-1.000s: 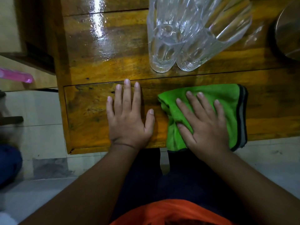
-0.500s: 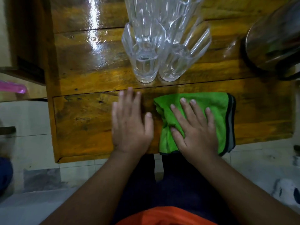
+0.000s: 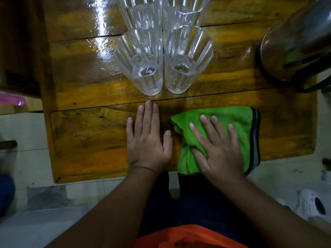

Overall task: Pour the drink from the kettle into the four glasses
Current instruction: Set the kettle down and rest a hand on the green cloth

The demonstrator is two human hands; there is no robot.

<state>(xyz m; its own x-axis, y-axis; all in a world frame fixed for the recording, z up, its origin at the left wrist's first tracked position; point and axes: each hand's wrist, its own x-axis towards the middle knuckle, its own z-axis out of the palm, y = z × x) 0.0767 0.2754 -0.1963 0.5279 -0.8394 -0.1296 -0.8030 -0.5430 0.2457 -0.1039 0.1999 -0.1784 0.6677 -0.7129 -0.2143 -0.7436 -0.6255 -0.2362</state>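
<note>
Clear ribbed glasses stand upright and empty in a tight cluster on the wooden table (image 3: 86, 133). The near left glass (image 3: 141, 63) and near right glass (image 3: 188, 61) touch; two more glasses (image 3: 161, 13) stand behind them, cut off by the top edge. A shiny metal kettle (image 3: 297, 43) with a dark handle sits at the far right. My left hand (image 3: 146, 140) lies flat on the wood just in front of the glasses, fingers together. My right hand (image 3: 216, 147) rests flat, fingers spread, on a green cloth (image 3: 240, 122).
The table's near edge runs just in front of my wrists; its left edge borders a tiled floor. A pink object (image 3: 12, 100) lies on a lower surface at the far left. A white shoe (image 3: 311, 204) sits on the floor at the lower right.
The view has tilted and shifted, so the glasses and kettle now appear lower and further in frame. Both hands stay flat in place, the right one on the cloth.
</note>
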